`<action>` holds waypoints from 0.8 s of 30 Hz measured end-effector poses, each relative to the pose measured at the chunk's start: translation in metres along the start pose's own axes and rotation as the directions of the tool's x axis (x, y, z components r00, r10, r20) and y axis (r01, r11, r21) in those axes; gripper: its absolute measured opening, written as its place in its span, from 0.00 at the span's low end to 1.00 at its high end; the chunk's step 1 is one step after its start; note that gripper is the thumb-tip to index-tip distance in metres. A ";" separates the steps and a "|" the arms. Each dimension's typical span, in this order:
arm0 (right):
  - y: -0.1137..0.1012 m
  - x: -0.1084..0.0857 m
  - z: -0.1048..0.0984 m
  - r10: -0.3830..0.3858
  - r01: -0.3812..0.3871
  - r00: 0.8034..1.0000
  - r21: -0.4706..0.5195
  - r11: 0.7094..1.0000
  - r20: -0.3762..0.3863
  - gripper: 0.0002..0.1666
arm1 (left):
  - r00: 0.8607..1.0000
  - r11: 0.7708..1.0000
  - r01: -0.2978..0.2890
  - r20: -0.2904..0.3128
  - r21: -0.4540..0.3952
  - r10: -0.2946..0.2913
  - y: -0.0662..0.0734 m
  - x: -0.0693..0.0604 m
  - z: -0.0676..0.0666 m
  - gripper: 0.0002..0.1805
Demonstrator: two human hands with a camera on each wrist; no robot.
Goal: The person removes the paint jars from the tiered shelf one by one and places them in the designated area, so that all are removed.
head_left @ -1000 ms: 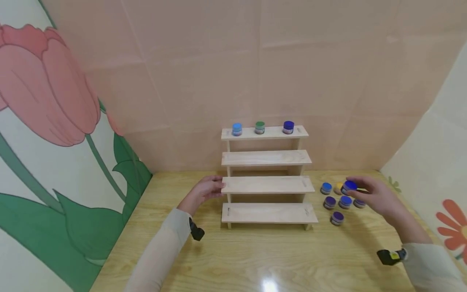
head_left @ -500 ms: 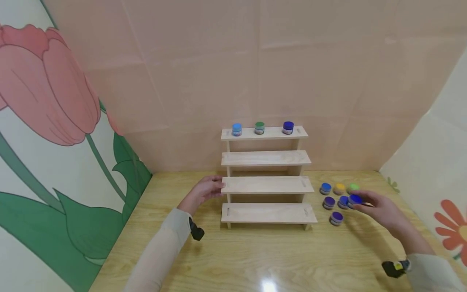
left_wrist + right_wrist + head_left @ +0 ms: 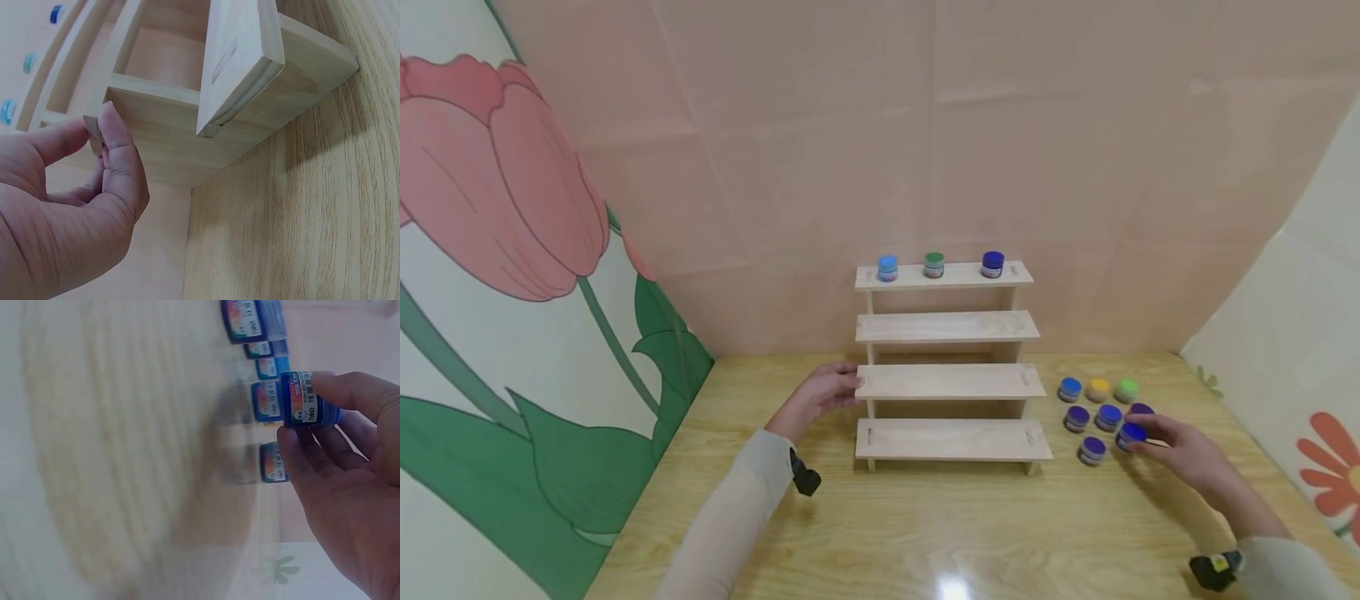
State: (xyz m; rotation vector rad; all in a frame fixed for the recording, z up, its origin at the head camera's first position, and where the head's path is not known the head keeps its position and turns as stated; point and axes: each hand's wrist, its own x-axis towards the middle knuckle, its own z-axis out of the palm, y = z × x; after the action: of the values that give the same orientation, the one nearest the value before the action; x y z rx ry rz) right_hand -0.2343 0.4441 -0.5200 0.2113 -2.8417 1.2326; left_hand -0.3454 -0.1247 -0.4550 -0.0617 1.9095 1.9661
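- Blue jar (image 3: 1131, 435) sat in the right hand (image 3: 1187, 454), fingers clamped on it with the thumb on one side; I saw it at the near right of the loose jars, just beside the front purple jar (image 3: 1092, 451).
- Over the last second I had brought it nearer, from the far row, past the middle row, to this spot.
- That uncovered the light green jar (image 3: 1127, 389) completely and left the rear purple jar (image 3: 1141, 409) partly showing behind the fingers.
- From my end I could not tell whether its base touched the table (image 3: 970, 521).
- My left hand (image 3: 816, 396) had not shifted: thumb and fingers pinched the left end of a board on the rack (image 3: 950, 381).
- Three jars stood on the top shelf (image 3: 962, 276), unchanged.
- For the work, I judged this a repositioning among the loose jars, with the release not yet made.
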 end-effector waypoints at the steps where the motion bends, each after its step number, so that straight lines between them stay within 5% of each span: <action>1: 0.001 0.000 0.001 0.012 -0.012 1.000 -0.006 1.000 0.009 0.32 | 1.000 1.000 0.001 -0.002 -0.001 -0.001 0.000 0.000 0.000 0.31; 19: 0.013 0.001 0.010 0.075 -0.073 0.996 -0.029 0.997 0.050 0.37 | 1.000 1.000 -0.003 0.003 0.003 0.003 0.001 -0.003 0.001 0.32; 24: 0.013 0.003 0.008 0.035 -0.034 0.998 -0.032 0.999 0.047 0.34 | 1.000 1.000 -0.004 0.004 -0.004 0.004 0.001 -0.003 0.001 0.32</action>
State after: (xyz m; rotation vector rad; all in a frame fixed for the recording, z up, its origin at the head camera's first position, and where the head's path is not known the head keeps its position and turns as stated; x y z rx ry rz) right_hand -0.2388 0.4464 -0.5343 0.1940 -2.9153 1.2045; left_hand -0.3428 -0.1247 -0.4528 -0.0552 1.9051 1.9714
